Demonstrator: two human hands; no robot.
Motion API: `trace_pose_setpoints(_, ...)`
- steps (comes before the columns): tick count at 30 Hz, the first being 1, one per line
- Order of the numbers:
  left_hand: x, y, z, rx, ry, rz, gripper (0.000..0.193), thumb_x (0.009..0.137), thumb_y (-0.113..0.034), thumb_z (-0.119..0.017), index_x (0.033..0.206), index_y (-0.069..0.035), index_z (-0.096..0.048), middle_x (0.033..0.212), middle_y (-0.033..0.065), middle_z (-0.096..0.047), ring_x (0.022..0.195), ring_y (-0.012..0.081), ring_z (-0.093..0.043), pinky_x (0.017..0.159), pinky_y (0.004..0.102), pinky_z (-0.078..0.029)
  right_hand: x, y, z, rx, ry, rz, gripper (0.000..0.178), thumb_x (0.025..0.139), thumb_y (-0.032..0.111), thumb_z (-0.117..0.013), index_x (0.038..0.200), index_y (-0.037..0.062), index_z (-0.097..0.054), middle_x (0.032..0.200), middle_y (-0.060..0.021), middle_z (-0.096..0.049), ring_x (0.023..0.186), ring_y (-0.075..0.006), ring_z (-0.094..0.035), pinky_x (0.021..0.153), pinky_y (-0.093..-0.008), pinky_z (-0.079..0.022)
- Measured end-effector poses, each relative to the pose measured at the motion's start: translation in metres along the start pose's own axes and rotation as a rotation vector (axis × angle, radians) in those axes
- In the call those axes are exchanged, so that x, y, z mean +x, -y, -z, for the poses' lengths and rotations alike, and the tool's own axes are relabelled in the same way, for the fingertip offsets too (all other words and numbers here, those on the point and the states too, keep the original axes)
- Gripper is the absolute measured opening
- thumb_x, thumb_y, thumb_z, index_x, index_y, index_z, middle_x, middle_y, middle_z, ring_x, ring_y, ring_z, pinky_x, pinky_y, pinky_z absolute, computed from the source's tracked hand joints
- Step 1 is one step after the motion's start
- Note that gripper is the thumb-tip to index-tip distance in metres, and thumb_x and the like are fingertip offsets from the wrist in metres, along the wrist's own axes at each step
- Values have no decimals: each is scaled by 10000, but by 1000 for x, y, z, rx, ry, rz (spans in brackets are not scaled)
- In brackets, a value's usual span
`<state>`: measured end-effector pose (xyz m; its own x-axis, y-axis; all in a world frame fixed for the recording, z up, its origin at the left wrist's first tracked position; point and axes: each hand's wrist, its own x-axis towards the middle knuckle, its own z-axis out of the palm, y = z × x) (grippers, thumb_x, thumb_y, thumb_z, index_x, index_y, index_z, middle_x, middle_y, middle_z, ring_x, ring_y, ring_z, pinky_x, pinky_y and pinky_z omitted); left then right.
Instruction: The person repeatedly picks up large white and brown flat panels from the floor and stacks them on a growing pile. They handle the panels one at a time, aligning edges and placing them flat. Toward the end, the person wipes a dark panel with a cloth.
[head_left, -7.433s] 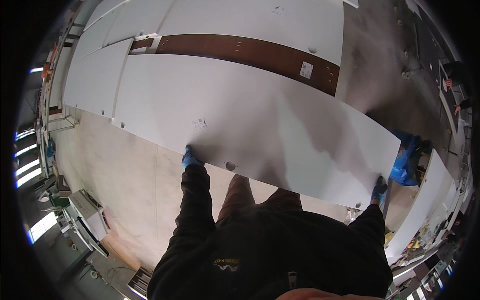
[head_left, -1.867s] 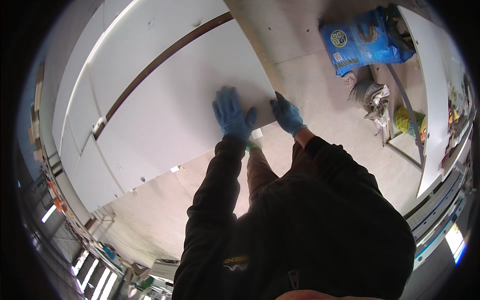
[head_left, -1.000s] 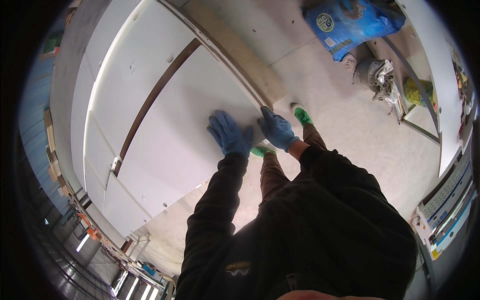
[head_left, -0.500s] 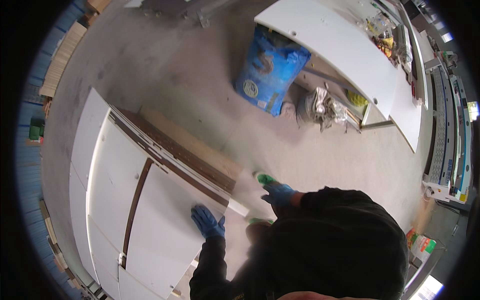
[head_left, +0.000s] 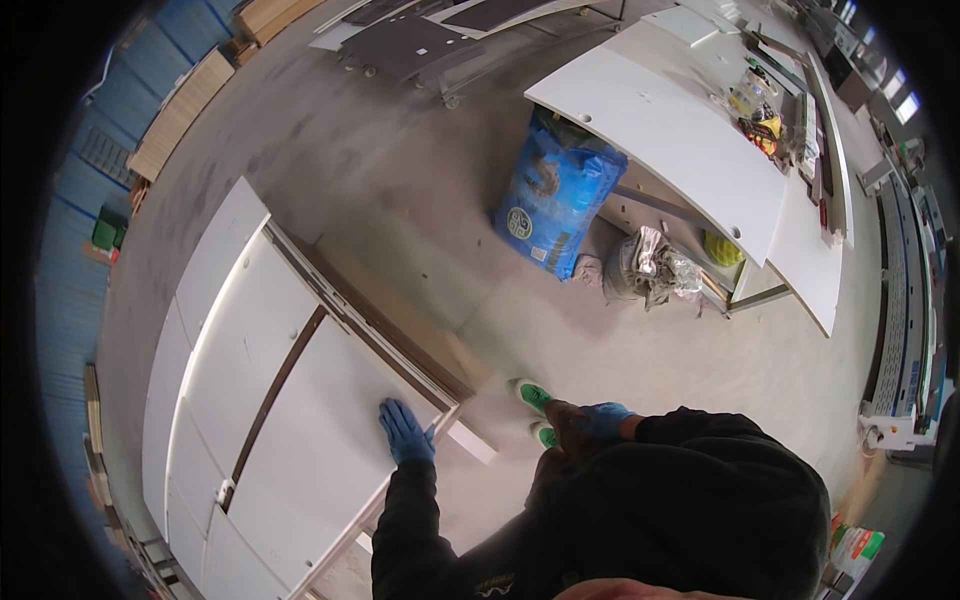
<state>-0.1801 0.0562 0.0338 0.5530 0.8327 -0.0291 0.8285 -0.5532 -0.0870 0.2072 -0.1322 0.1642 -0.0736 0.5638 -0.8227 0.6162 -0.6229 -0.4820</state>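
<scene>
My left hand (head_left: 406, 432), in a blue glove, lies palm down on a white panel (head_left: 330, 440) near its right edge. The fingers are stretched out and hold nothing. This panel lies on a stack of white and dark brown boards (head_left: 375, 335) to my left. My right hand (head_left: 604, 420), also gloved in blue, is low in front of my body beside my brown-clad leg (head_left: 568, 425). Its fingers are mostly hidden, so I cannot tell their shape. Just beyond that leg, my green and white shoes (head_left: 534, 395) stand on the floor.
A white-topped workbench (head_left: 680, 140) stands ahead to the right, with tools on it. Beneath and beside it are a blue sack (head_left: 560, 195) and a silvery crumpled bag (head_left: 650, 265). Dark panels (head_left: 410, 45) rest on a wheeled stand farther off. A long machine (head_left: 900, 310) lines the right side.
My view has shifted, showing more of the far floor and stands. My right hand has drawn back toward my leg. My shoes now stand closer together. My left hand stays flat on the panel.
</scene>
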Motion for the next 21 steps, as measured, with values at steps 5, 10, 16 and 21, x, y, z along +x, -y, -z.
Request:
trace_pose_setpoints(5,1,8,-10,-82,-31,-4,1029,826,-448,-767,1540,105,-272,1626,318,-225,1520,481,-206,1264,557,-162,15,-68,-51,-32,-116,100,451,989,506,-506,1186,148,-697,1143,-190,-720,1089,-403,-666,920,-481,-520)
trace_pose_setpoints(10,-1,13,-17,-120,46,65,974,818,-406,-782,1536,65,-322,1640,270,-228,1533,447,-198,1274,520,-166,57,-104,-63,-342,9,148,382,1024,425,-452,1113,149,-700,1080,-181,-730,989,-397,-696,850,-517,-550)
trace_pose_setpoints(16,-12,2,-3,-201,-89,147,1007,800,-389,-802,1570,13,-292,1649,233,-241,1544,418,-186,1268,500,-183,15,-79,-49,-386,-67,138,462,1008,504,-475,1199,135,-678,1181,-182,-711,1093,-398,-665,928,-513,-525)
trace_pose_setpoints(21,-35,-35,-22,-382,-749,1072,973,751,-372,-863,1508,16,-389,1565,238,-392,1474,392,-343,1211,490,-288,48,-128,-47,-335,-72,93,520,981,533,-523,1309,150,-653,1266,-173,-690,1183,-392,-637,984,-490,-514)
